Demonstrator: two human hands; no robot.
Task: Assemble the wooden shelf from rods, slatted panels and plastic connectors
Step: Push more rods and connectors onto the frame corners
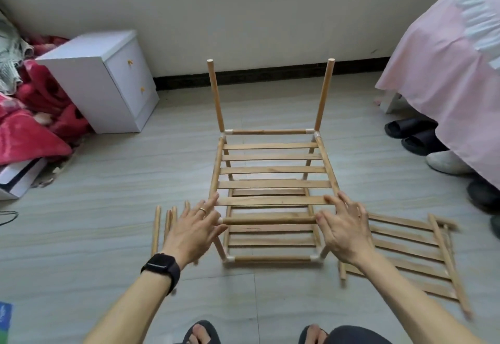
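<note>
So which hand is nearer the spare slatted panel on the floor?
Right. The right hand is just left of the spare slatted panel; the left hand is across the shelf.

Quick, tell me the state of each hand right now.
Left hand: open, fingers straight, at the left end of the front rod, gripping nothing.
Right hand: open, fingers spread, at the rod's right end, gripping nothing.

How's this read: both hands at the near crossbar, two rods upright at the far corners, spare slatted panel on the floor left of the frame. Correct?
One slip: in the head view the spare slatted panel lies on the floor right of the frame; loose rods lie left. Rest holds: left hand and right hand at the near crossbar, two upright rods at the far corners.
</note>
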